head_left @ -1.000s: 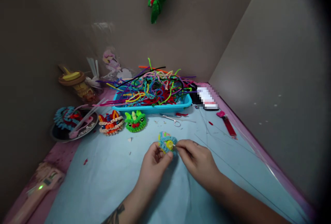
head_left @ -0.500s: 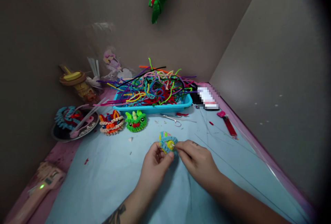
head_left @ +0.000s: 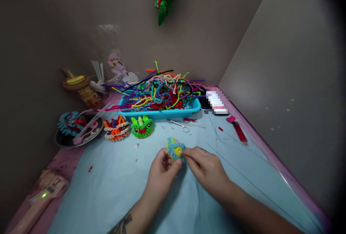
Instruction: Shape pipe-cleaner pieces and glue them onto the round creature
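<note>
A small blue and yellow pipe-cleaner figure, with touches of pink and green, is in my left hand. The thumb and curled fingers grip its lower left side, above the table. My right hand is closed in a pinch at its right side, fingertips against the yellow round part, where a tiny shiny spot shows. What that pinch holds is too small to make out. Beyond my hands stand a green pipe-cleaner animal head with eyes and a red nose, and an orange, blue and cream one.
A blue tray heaped with colourful pipe cleaners stands at the back. Scissors lie before it. Left are a dark bowl and a pink glue gun; right are a phone and a red packet.
Hardly anything differs. Both hands keep their hold on the figure in the same place, and the view has shifted very slightly.
</note>
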`<state>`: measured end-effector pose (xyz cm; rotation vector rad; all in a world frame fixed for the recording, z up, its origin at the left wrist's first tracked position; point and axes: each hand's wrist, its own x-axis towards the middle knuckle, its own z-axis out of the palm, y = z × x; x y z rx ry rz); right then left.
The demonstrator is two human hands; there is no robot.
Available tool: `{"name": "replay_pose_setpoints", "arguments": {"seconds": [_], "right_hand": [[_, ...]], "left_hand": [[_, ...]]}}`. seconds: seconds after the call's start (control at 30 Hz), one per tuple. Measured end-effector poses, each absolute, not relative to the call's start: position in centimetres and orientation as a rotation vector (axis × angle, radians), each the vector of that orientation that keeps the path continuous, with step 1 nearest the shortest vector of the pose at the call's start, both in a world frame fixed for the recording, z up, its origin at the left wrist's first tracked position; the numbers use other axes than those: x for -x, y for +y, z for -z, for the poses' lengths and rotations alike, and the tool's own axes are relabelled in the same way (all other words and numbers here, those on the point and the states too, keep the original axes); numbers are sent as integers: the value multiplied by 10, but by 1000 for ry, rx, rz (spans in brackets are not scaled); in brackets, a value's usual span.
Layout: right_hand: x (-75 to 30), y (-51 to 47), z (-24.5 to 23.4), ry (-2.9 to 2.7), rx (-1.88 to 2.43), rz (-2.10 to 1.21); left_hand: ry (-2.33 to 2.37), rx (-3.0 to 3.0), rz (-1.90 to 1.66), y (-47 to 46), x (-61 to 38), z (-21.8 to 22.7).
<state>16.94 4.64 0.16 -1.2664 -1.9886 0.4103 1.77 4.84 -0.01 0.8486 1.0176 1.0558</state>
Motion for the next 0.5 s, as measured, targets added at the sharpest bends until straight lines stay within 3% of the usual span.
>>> {"name": "replay_pose_setpoints", "arguments": {"seconds": [0.5], "right_hand": [[-171, 46, -1, -2006, 1275, -359]], "left_hand": [[1021, -858, -1057, 48, -18, 2]]}}
